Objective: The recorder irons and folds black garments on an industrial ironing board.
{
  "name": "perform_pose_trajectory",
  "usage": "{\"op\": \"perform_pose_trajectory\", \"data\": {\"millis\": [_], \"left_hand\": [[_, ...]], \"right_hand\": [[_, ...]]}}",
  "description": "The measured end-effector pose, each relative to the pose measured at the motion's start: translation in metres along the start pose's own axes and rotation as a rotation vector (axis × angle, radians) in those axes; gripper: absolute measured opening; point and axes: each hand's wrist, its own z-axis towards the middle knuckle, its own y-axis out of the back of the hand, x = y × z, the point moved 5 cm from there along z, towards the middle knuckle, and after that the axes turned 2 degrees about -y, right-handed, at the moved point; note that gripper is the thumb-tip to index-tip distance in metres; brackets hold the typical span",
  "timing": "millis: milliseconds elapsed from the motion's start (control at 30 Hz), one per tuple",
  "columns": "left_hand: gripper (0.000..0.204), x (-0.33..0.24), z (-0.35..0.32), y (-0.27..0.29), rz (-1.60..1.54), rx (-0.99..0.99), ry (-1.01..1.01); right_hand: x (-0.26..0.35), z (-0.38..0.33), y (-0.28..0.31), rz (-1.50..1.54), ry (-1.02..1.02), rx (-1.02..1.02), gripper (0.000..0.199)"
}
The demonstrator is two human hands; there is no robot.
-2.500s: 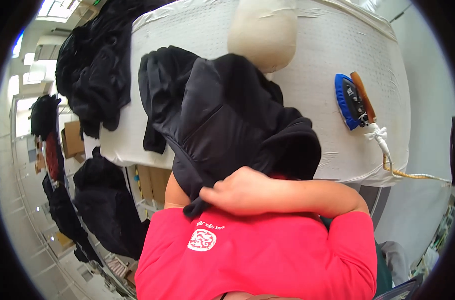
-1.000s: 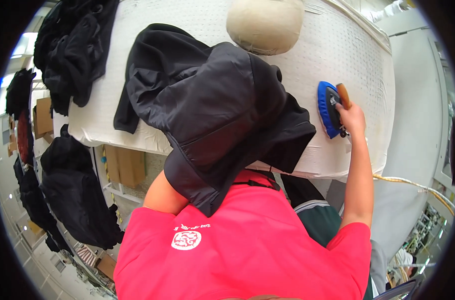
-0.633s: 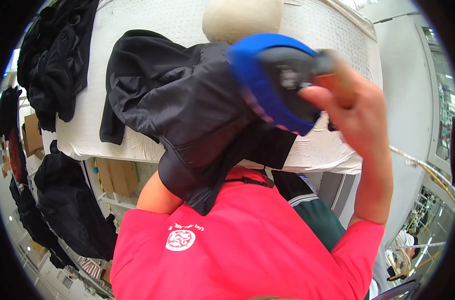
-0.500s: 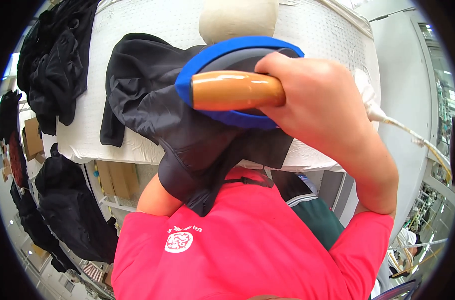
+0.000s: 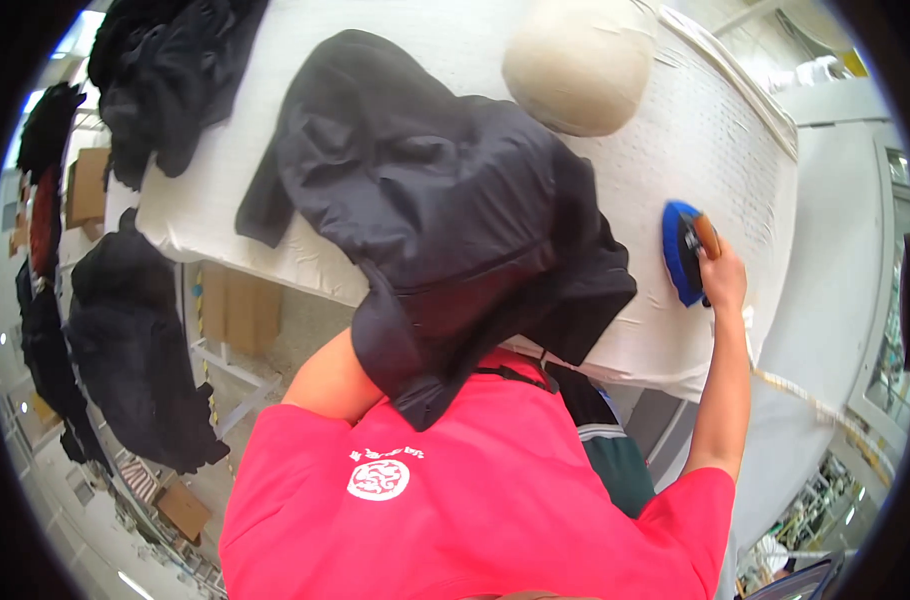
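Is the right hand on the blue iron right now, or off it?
Touching. The head view shows the right hand closed around the orange handle of the blue iron, which sits on the white padded table beside the black garment.

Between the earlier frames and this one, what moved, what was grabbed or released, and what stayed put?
The right hand, which had lifted the blue iron by its wooden handle up close to the camera, has carried it back down to the right end of the white padded table and still grips it. The left hand is hidden under the black garment. The garment and the beige pressing pad stayed put.
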Motion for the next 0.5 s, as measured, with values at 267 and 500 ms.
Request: {"op": "perform_pose_trajectory", "data": {"millis": [267,500], "left_hand": [[0.054,0.044,0.008,-0.018,0.544,-0.062,-0.206],[0.054,0.076,0.030,0.001,0.914,-0.041,-0.394]], "right_hand": [[0.052,-0.020,0.045,-0.020,0.222,-0.261,0.040],[0.265,-0.163,0.092,0.829,0.543,-0.017,0.053]]}}
